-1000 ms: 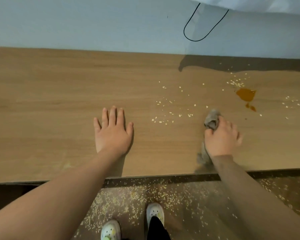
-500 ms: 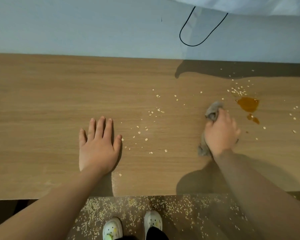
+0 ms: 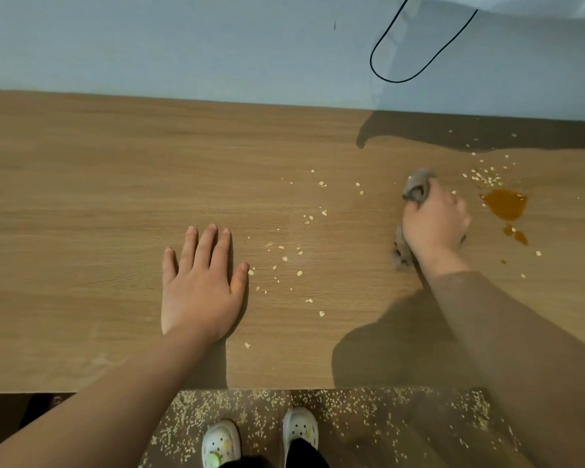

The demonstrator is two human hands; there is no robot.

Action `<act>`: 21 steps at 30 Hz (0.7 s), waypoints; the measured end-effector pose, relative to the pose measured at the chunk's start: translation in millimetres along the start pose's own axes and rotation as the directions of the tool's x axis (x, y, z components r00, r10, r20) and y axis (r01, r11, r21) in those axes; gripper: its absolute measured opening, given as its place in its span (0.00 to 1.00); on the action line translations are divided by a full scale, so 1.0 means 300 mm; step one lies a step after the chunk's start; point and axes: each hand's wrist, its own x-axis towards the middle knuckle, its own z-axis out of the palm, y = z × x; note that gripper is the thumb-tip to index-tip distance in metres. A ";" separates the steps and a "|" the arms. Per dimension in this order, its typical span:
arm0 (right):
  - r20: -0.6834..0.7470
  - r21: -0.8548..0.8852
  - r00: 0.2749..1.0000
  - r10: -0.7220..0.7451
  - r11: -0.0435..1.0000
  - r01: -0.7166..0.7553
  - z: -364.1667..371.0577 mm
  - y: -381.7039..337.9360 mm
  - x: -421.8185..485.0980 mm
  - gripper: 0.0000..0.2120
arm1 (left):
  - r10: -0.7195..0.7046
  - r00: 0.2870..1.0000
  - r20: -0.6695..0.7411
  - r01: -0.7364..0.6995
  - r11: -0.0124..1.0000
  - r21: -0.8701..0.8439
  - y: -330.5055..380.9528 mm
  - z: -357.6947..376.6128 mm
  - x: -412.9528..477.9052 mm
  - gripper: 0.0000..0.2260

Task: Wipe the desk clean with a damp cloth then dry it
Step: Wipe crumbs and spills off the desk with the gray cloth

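The cloth is grey and soft, all scrunched up into a lumpy roll. The right hand is curled tight around it and holds it down on the desk. One bunched end of the cloth pokes out past the fingers. The other end sticks out by the wrist and lies on the wood. The cloth sits on the right side of the desk, near a sticky-looking spill but not touching it.

The spill is orange-brown and shiny, a blob with wobbly edges. A few smaller drops of the same colour lie just below it.

The left hand lies flat on the desk, palm down, with its fingers straight and close together. It holds nothing. The two hands are well apart.

The desk is light brown wood with thin lines running sideways. It looks smooth. Little pale flakes, flat and oval like oats, are sprinkled between the two hands. More flakes lie above the spill and to the right of it.

Behind the desk is a plain pale blue wall. A thin black cord hangs against it in a loop.

Down below the desk edge is a brown floor with lots and lots of the same flakes on it. Two white shoes with round holes stand there.
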 end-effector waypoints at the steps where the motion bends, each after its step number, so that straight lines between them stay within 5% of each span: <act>1: -0.011 0.033 0.998 0.054 0.998 -0.054 0.015 -0.032 0.053 0.19 | -0.001 1.000 -0.001 0.001 1.000 -0.002 0.000 0.000 0.001 0.28; 3: 0.033 0.067 0.999 -0.014 0.998 0.012 0.042 -0.101 0.067 0.18 | 0.001 1.000 0.003 -0.001 1.000 -0.001 0.002 -0.001 0.002 0.28; 5: 0.102 0.126 0.955 -0.277 0.956 0.264 0.056 -0.154 -0.023 0.18 | 0.007 1.000 0.004 -0.007 1.000 -0.001 0.002 0.000 0.004 0.28; 7: 0.186 0.214 0.828 -0.528 0.845 0.490 0.037 -0.160 -0.152 0.19 | 0.012 1.000 -0.001 -0.012 1.000 -0.005 0.002 -0.001 0.003 0.27; 10: 0.324 0.267 0.667 -0.671 0.741 0.616 -0.007 -0.097 -0.224 0.20 | 0.014 1.000 -0.012 -0.014 1.000 -0.016 0.001 -0.001 0.001 0.26; 12: 0.201 0.217 0.785 -0.586 0.808 0.547 -0.002 -0.064 -0.149 0.20 | 0.010 1.000 -0.019 -0.010 1.000 -0.026 0.000 0.002 0.000 0.26; 15: 0.071 0.028 0.983 -0.169 0.986 0.167 0.031 -0.088 -0.013 0.21 | 0.014 1.000 -0.026 -0.015 1.000 -0.025 0.001 0.004 0.000 0.26; 18: 0.106 -0.008 0.975 -0.194 0.981 0.196 0.064 -0.181 -0.055 0.21 | 0.022 0.999 -0.029 -0.023 0.999 -0.046 -0.005 0.002 0.000 0.25; 21: 0.276 0.125 0.766 -0.581 0.812 0.570 0.039 -0.180 -0.211 0.20 | 0.012 0.997 -0.073 -0.022 0.991 -0.129 -0.017 -0.016 0.015 0.22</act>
